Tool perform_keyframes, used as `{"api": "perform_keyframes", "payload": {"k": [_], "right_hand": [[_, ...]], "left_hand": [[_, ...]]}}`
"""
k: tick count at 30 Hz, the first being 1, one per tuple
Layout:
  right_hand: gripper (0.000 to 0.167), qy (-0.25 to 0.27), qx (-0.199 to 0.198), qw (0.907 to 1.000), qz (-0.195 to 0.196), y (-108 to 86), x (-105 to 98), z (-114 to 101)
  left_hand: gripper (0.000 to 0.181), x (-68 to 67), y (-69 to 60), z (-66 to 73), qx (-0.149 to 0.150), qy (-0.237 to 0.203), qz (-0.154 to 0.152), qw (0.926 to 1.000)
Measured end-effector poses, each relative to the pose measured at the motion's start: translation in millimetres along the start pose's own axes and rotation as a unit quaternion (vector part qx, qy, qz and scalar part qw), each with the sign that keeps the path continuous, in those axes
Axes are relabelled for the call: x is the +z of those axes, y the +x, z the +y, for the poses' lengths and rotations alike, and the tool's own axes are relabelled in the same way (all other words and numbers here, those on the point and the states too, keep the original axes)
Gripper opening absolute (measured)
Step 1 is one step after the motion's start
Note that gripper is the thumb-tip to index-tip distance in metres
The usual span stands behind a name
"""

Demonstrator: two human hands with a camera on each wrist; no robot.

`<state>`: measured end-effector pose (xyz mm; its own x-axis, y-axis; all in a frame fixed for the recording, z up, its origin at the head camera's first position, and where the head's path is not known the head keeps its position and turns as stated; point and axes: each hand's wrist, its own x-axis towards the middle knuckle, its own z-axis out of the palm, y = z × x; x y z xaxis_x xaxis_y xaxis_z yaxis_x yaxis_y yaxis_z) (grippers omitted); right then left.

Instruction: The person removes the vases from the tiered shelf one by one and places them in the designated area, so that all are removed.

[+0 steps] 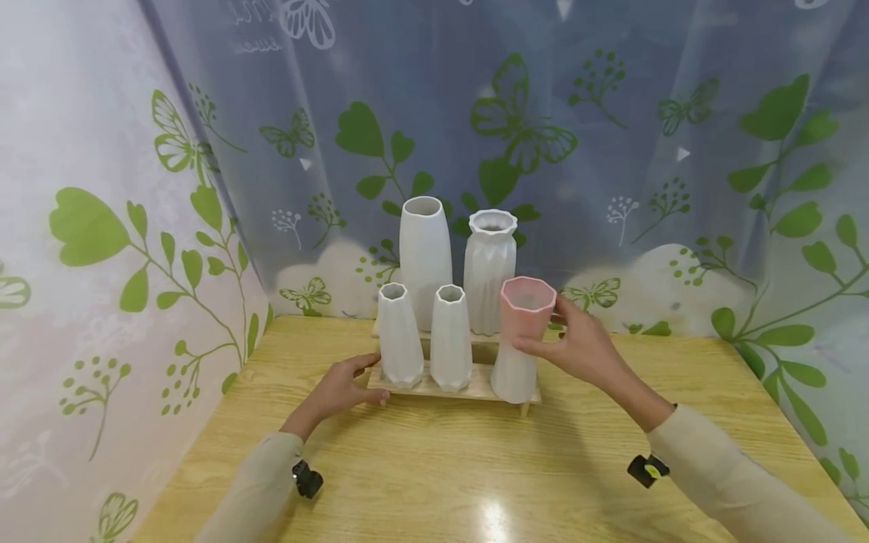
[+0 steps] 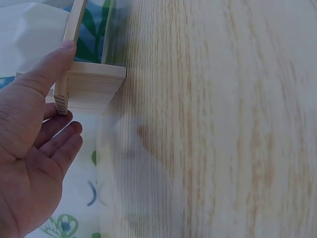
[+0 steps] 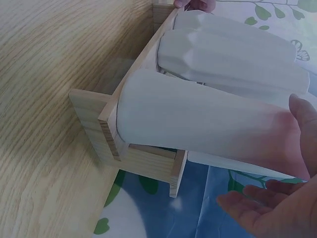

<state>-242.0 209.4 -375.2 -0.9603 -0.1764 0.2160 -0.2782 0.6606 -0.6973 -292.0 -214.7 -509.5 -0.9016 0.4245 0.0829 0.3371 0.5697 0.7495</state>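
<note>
A pink-and-white vase (image 1: 521, 332), wide and angular at its rim, stands at the right end of the wooden stand's (image 1: 444, 393) front tier. My right hand (image 1: 584, 343) holds its upper part, thumb in front and fingers around the far side; in the right wrist view some fingertips hang apart from it. At the stand's left end, my left hand (image 1: 342, 388) grips the front slat (image 2: 61, 96), thumb above and fingers below. Two slim white vases (image 1: 400, 339) (image 1: 451, 339) share the front tier.
On the back tier stand a tall smooth white vase (image 1: 425, 256) and a ruffled-rim white vase (image 1: 490, 264). The stand sits on a wood-grain table (image 1: 407, 467). Behind hangs a curtain (image 1: 421, 90) printed with leaves and butterflies.
</note>
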Motion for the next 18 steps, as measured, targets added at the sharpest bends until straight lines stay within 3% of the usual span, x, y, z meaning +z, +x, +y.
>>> {"api": "perform_keyframes", "payload": {"k": [18], "right_hand": [[0.08, 0.044, -0.021, 0.9988, 0.007, 7.2, 9.2, 0.8]], "left_hand": [[0.085, -1.0, 0.3, 0.3, 0.006, 0.012, -0.002, 0.9999]]}}
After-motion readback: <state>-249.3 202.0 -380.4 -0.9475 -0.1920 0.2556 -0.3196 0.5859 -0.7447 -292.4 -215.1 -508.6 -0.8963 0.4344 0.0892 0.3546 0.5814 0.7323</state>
